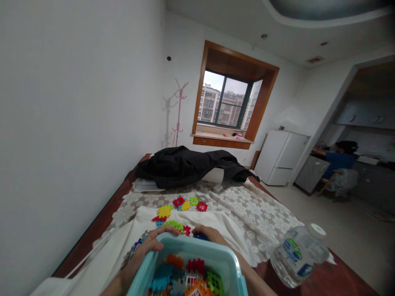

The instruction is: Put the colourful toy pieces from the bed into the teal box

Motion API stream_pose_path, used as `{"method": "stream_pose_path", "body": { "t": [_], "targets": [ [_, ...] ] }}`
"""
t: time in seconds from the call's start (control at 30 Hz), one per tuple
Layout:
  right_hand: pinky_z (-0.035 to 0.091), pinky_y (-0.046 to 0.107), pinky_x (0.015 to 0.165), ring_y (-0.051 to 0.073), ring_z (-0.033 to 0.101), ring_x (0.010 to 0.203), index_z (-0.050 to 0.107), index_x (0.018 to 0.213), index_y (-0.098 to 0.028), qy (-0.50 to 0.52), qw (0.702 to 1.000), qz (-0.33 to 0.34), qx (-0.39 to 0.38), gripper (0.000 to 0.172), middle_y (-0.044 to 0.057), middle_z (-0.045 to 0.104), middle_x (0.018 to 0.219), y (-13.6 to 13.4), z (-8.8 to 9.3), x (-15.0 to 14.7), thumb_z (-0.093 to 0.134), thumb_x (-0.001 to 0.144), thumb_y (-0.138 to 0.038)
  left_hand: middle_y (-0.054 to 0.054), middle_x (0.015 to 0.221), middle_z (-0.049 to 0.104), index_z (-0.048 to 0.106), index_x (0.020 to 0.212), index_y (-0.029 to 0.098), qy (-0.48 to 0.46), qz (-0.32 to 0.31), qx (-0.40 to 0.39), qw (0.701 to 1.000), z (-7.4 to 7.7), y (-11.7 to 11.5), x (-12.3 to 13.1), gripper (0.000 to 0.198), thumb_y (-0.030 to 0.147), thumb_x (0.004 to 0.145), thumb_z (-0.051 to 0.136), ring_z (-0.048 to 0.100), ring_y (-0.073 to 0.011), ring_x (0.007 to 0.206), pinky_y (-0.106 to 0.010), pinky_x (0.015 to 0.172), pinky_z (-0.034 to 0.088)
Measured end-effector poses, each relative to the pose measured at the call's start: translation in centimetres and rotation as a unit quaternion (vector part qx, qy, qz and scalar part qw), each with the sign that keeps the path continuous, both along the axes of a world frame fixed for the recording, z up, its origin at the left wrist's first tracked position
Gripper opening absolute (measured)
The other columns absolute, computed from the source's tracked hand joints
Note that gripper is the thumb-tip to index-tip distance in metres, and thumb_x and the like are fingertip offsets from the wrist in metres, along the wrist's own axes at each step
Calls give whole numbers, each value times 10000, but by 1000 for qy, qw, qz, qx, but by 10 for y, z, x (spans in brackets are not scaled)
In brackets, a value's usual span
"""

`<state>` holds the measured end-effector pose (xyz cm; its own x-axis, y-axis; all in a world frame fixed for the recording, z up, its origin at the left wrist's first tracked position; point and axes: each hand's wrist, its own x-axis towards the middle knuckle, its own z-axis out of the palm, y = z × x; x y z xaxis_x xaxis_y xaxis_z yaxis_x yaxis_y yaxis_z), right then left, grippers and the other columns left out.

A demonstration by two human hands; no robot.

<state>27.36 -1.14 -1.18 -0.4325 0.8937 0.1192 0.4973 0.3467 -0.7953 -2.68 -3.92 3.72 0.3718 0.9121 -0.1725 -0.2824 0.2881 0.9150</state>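
Turquoise bin (pixel 197 249), far rim clasped by left hand (pixel 147 245); right hand (pixel 211 234), grip unclear, touches blocks (pixel 201 237) beyond; open cloth (pixel 237 224) ahead.

Light-blue bin (pixel 216 257) of coloured blocks (pixel 194 265)

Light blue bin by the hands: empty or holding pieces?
Holding pieces: orange, red, green and blue interlocking toy tiles lie inside the light blue bin. Its bottom is out of frame, so how full cannot be told.

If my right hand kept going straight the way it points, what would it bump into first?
Probably the blue block, right at the fingers of the right hand, then the red block. Depth is hard to judge.
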Motion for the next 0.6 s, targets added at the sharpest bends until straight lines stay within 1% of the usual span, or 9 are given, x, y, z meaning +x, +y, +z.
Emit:
{"method": "stream_pose_path", "body": {
  "t": [0.1, 0.27, 0.37, 0.47, 0.6],
  "targets": [
    [468, 450, 1097, 364, 682, 1219, 754, 1263, -410, 2, 1000, -10, -1, 525, 86, 760, 1279, -1, 0, 0, 705, 740, -389, -85, 1271, 696, 760, 1153, 206, -1, -6, -3, 1000, -1, 1, 0, 480, 361, 700, 732, 649, -346, 1080, -368, 821, 544],
    [482, 458, 1047, 354, 700, 1157, 757, 1236, -409, 23, 999, -3, 38, 491, 99, 771, 1223, -3, -2, 2, 703, 753, -349, -89, 1285, 684, 769, 1146, 204, 2, 6, -1, 1000, 1, -1, 0, 476, 346, 694, 725, 632, -354, 1124, -375, 841, 553],
    [473, 473, 1074, 372, 683, 1186, 755, 1245, -399, -13, 999, -17, 41, 508, 114, 760, 1250, -6, 5, 1, 709, 742, -348, -95, 1296, 679, 759, 1168, 207, -2, -8, -5, 1000, 2, -1, 0, 479, 339, 711, 706, 643, -353, 1102, -384, 825, 558],
    [463, 479, 1106, 382, 661, 1229, 728, 1303, -390, -45, 998, -34, 30, 574, 117, 736, 1309, -10, 13, -2, 712, 731, -346, -91, 1298, 678, 768, 1128, 207, 2, -14, -2, 1000, 1, 1, -1, 445, 342, 707, 716, 652, -347, 1078, -376, 811, 557],
    [447, 473, 1135, 373, 645, 1271, 693, 1368, -395, -36, 999, -29, 17, 610, 102, 710, 1373, -14, 20, -2, 692, 760, -340, -90, 1271, 692, 777, 1107, 203, -11, -9, 7, 1000, -1, 2, -1, 435, 336, 696, 731, 638, -355, 1133, -373, 874, 554]
  ]
}}
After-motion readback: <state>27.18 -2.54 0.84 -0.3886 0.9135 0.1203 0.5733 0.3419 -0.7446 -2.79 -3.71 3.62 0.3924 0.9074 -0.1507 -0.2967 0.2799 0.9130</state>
